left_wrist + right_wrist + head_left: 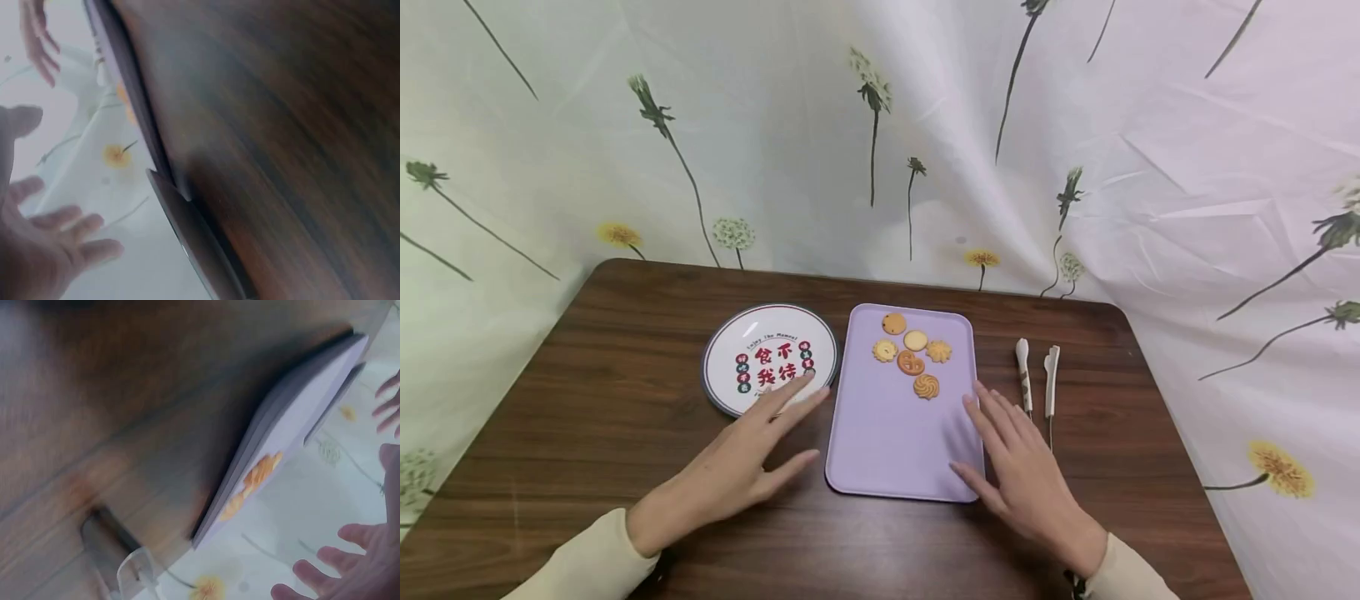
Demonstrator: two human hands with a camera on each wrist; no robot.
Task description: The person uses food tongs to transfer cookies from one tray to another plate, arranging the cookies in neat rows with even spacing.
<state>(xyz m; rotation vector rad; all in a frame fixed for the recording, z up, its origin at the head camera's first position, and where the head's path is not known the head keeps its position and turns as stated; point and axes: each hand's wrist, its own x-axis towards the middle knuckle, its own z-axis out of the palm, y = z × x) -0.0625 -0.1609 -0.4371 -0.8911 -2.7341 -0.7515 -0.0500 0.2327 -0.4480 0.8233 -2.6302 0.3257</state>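
My left hand [737, 467], fingers spread and holding nothing, hovers over the near edge of a round white plate [782, 329] with red lettering and a blue rim. To its right lies a lavender tray [880, 454]. Several cookies are grouped on the tray's far half, among them a pretzel-shaped cookie [911, 362] and a swirled cookie [927, 386]. My right hand [1026, 475] is above the tray's right edge, its fingers extended and nothing in its grasp. In the left wrist view the left hand [44, 250] also shows spread fingers; so does the right hand [350, 569] in its own wrist view.
Right of the tray lie two white-handled utensils, one with a patterned handle [1024, 367] and one plain [1051, 383]; their lower ends are partly behind my right hand. A dandelion-print cloth [805, 167] hangs behind the dark wooden table [647, 333].
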